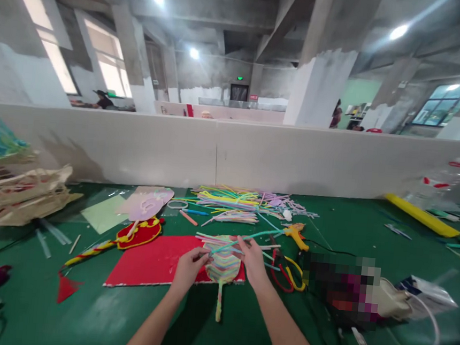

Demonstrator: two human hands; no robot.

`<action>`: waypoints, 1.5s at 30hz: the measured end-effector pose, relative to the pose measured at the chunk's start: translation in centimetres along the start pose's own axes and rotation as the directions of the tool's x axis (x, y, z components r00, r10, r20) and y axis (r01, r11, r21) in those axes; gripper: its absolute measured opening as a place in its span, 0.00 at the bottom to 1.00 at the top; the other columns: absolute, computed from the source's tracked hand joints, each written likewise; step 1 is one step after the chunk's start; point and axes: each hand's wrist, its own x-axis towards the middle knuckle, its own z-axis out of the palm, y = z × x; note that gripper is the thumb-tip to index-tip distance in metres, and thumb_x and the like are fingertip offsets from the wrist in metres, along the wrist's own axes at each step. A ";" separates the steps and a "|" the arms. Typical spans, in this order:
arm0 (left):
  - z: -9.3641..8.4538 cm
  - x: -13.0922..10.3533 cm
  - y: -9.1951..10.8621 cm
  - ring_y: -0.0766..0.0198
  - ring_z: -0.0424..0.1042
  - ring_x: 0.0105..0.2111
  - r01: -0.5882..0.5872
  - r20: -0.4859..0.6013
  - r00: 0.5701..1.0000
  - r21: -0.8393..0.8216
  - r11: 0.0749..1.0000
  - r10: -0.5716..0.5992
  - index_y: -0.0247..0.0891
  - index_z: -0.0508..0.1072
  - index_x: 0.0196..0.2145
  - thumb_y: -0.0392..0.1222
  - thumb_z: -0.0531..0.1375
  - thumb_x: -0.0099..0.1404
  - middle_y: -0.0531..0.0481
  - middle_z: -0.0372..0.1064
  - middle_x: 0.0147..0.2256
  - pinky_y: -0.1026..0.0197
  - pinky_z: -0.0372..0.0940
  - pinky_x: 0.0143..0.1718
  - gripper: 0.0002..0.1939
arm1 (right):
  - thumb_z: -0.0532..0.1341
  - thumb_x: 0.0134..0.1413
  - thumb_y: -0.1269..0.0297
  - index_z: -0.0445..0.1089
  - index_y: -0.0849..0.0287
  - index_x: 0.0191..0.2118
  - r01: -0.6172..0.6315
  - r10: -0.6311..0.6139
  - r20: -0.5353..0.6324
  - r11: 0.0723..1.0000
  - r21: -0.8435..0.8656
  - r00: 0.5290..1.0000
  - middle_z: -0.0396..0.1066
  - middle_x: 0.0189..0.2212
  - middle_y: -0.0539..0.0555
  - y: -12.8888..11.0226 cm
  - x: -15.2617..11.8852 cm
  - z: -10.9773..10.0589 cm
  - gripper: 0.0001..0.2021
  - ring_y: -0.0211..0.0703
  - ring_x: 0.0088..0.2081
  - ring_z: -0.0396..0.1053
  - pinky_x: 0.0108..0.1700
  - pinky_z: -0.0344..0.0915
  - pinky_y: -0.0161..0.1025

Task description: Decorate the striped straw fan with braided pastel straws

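Observation:
A teal pipe cleaner (262, 234) runs slantwise between my two hands, with one end reaching up to the right. My left hand (190, 265) pinches it near its lower left end. Farther along, my right hand (252, 257) grips it between thumb and fingers. Beneath them lies a round fan (221, 271) striped in pastel colours, its wrapped handle (219, 303) pointing towards me. Several loose pipe cleaners lie across the fan's top. Under it is a red board (145, 264). A glue gun (297, 235) with an orange body is just beyond my right hand.
Behind the fan is a pile of coloured pipe cleaners (235, 199). Scissors (285, 274) lie to the right, and a red fan with a tassel (138, 234) to the left. A white partition (155, 147) closes the green table's (96, 316) far side; a bottle (442, 180) stands far right.

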 end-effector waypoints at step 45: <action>-3.9 4.3 -4.6 0.59 0.67 0.38 -0.347 0.200 0.938 0.543 0.764 0.284 0.38 0.72 0.33 0.35 0.56 0.55 0.48 0.70 0.34 0.58 0.61 0.40 0.07 | 0.63 0.38 0.50 0.64 0.60 0.29 0.185 -0.306 -0.139 0.817 -0.546 0.942 0.73 0.24 0.54 2.1 1.6 -6.9 0.18 0.49 0.31 0.73 0.32 0.73 0.42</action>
